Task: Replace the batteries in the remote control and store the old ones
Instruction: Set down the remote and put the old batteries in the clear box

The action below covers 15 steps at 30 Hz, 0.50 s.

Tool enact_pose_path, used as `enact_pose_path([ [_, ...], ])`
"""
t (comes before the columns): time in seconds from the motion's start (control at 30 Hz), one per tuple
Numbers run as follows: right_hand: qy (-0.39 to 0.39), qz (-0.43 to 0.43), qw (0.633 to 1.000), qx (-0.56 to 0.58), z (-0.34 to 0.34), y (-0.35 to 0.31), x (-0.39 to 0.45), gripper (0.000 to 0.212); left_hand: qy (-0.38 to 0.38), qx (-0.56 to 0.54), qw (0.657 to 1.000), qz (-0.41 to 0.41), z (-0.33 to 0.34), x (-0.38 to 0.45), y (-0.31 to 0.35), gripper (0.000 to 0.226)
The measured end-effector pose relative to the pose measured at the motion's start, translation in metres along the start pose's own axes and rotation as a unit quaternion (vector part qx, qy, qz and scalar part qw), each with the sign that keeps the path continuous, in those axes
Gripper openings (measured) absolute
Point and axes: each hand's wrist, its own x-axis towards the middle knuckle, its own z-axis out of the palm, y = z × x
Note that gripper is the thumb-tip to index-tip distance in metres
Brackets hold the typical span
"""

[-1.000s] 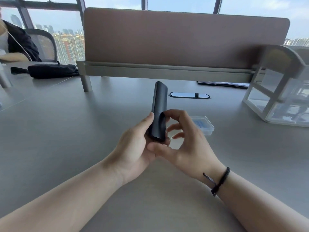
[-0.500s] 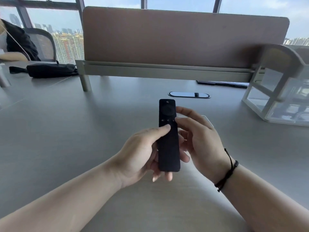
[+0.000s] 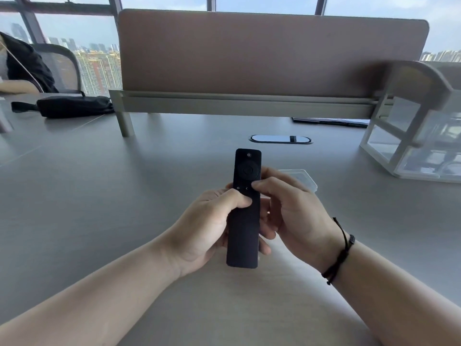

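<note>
I hold the remote (image 3: 245, 208) in both hands above the middle of the tabletop (image 3: 99, 196), its button side up and its power button pointing away from me. My left hand (image 3: 207, 228) wraps the lower body from the left, fingers curled underneath and the thumb pressing across the face just below the small buttons. My right hand (image 3: 296, 211) grips the right edge, its thumb tip lying on the face beside those buttons, with a black cord bracelet (image 3: 339, 253) on that wrist. Just behind my right hand a small clear plastic box (image 3: 305, 177) lies on the tabletop, partly hidden. Farther out, a white drawer unit (image 3: 411, 136) stands near the right edge and a divider panel (image 3: 262, 53) runs along the far edge.
</note>
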Motion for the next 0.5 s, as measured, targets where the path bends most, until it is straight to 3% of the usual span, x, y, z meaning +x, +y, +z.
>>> enact_pose_path([
  [0.1,-0.001,-0.004,1.000,0.009,-0.0003,0.0017,0.0004,0.026,-0.007,0.007,1.000,0.004,-0.0009,0.0003,-0.0016,0.028],
  [0.23,0.010,0.006,0.999,0.034,-0.0029,0.0048,0.0002,0.027,-0.025,0.003,1.000,-0.007,-0.0028,0.0006,-0.0024,0.040],
  [0.5,0.024,0.013,0.999,0.029,0.0008,0.0037,-0.0007,0.030,-0.033,-0.008,0.999,-0.009,0.0006,-0.0008,-0.0007,0.029],
])
